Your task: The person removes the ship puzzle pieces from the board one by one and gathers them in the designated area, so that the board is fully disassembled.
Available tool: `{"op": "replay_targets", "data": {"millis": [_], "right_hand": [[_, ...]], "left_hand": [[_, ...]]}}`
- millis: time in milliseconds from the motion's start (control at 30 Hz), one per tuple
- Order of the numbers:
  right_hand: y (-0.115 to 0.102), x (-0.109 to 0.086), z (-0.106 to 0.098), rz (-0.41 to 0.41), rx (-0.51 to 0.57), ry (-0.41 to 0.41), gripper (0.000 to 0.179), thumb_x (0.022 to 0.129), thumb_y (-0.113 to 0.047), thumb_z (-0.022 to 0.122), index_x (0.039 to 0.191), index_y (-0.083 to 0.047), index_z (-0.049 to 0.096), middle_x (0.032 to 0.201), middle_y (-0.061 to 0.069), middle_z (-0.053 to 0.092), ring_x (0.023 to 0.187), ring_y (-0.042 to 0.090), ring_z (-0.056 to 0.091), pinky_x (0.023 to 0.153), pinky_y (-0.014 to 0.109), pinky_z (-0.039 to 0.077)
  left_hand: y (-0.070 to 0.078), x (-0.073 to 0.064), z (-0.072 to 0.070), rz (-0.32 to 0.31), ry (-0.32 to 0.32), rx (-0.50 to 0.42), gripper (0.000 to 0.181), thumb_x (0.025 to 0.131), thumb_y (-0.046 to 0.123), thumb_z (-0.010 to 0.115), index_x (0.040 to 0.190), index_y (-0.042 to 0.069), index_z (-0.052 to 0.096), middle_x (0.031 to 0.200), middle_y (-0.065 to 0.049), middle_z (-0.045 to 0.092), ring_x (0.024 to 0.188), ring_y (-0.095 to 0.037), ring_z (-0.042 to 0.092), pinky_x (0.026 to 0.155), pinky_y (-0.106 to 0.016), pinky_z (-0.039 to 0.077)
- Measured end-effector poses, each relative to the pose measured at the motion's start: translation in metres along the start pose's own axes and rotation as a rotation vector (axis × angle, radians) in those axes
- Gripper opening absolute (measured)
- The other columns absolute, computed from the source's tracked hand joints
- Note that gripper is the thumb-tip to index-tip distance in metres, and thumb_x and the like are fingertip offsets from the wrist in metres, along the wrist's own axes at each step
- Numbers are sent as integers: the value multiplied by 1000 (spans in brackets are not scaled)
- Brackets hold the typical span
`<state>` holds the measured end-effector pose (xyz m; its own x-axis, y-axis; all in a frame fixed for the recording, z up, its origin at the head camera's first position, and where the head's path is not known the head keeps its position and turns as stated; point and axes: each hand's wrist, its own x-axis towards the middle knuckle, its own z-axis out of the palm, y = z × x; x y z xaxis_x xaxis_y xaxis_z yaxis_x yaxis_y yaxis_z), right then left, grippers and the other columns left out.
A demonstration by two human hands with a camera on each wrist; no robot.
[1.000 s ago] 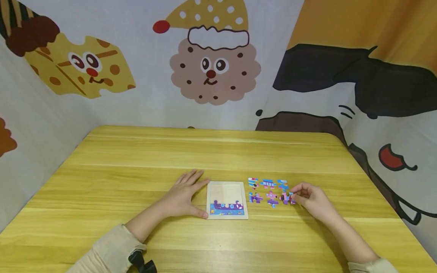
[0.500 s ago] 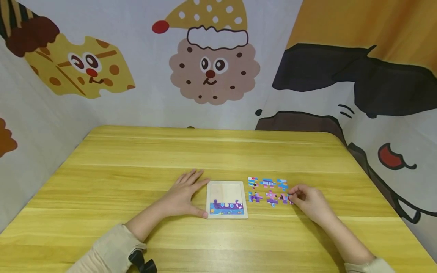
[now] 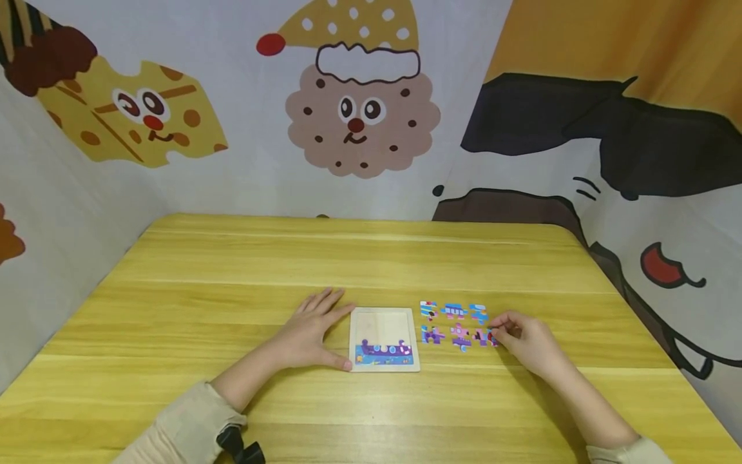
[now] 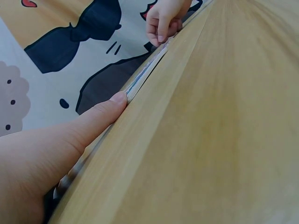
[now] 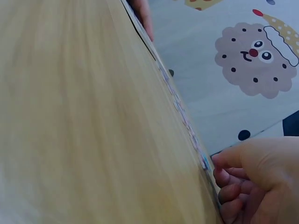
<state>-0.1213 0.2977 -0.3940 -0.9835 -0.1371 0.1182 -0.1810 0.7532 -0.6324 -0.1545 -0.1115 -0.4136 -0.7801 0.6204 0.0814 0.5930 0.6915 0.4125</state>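
Observation:
On the table lies a square puzzle board (image 3: 384, 322) with a pale wooden rim. Its lower part holds blue and purple pieces, and bare wood shows above them. My left hand (image 3: 313, 332) rests at the board's left side, fingers spread, the thumb at the near corner and the index finger at the far one. To the right, thumb and index finger of my right hand (image 3: 524, 338) pinch the right edge of a pink and purple puzzle piece (image 3: 480, 336), which the fingertips partly cover. In the right wrist view this piece (image 5: 204, 163) lies low at the tabletop.
Several loose puzzle pieces (image 3: 455, 311) lie in two rows just right of the board. The wooden table (image 3: 243, 258) reaches back to a cloth wall (image 3: 249, 187) printed with cartoon figures. A black bow-like strap (image 3: 240, 446) hangs by the left sleeve.
My right hand has shifted slightly left, bringing its fingertips and the pinched puzzle piece's edge closer to the row. The left hand and the board stay where they were.

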Motion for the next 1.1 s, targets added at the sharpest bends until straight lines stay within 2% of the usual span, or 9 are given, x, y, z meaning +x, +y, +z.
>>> {"op": "replay_targets", "data": {"millis": [167,367,667,867,1100], "right_hand": [[-2,-1,-3,-5,10,11,6,91,-5,64,96,-4,67,83,1,65,68,13,54,54,24,45],[-18,-1,-1,-51,-1,51,9,91,-9,66,98,-4,67,78,0,60,54,9,45,43,24,39],[-41,0,12,-134,35,79,9,86,-2,70,94,-6,67,72,-4,57,49,7,42,39,23,34],[-52,4,26,-160,75,47,12,83,-5,74,93,-6,67,70,-6,56,49,6,41,40,22,34],[-71,10,42,-167,140,-47,17,83,-9,75,98,-7,68,76,-6,58,52,7,42,42,22,36]], "left_hand": [[1,0,-1,-4,-5,-15,111,65,80,62,150,15,33,158,-13,12,144,-34,4,112,-54,2],[1,1,1,-6,-11,-14,111,65,81,61,151,16,33,158,-12,12,144,-33,4,113,-53,2],[0,1,1,-7,0,-18,111,65,81,61,151,16,33,158,-12,12,144,-33,4,112,-54,2],[0,0,0,-10,-4,-15,111,65,80,62,151,16,33,158,-12,12,144,-33,4,112,-54,2],[1,1,-1,-8,-5,-9,111,65,80,62,150,16,34,158,-12,12,144,-33,4,113,-53,2]]}}
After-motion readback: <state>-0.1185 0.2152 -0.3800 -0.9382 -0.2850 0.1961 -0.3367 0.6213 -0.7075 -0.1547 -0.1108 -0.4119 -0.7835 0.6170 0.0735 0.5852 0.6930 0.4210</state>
